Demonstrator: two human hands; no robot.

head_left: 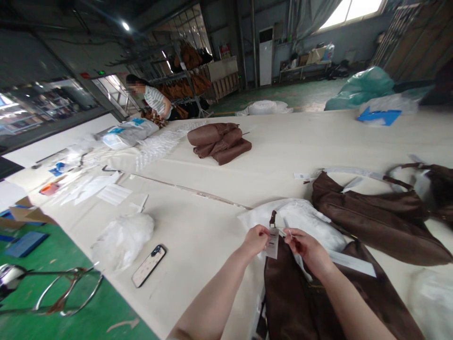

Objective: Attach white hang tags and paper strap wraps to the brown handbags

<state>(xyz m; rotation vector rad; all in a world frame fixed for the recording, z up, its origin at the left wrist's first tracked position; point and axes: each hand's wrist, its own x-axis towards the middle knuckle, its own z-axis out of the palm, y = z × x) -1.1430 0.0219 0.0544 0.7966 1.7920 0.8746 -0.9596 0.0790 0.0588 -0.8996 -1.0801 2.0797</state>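
A dark brown bag (pixel 304 302) lies in front of me on the big white table (pixel 212 226). My left hand (pixel 255 240) pinches a small white hang tag (pixel 272 242) by the bag's brown zipper pull. My right hand (pixel 307 250) is closed in a pinch just right of the tag, on a thin white strip or tie that I cannot name. Under the bag's top end lies white wrapping material (pixel 300 217).
A second brown bag (pixel 375 215) lies to the right, a folded brown pile (pixel 219 141) further back. A phone (pixel 149 265) and crumpled plastic (pixel 122 238) sit at the left. A person in a striped top (pixel 155 100) works at the far end. A metal stool (pixel 53 293) stands on the green floor.
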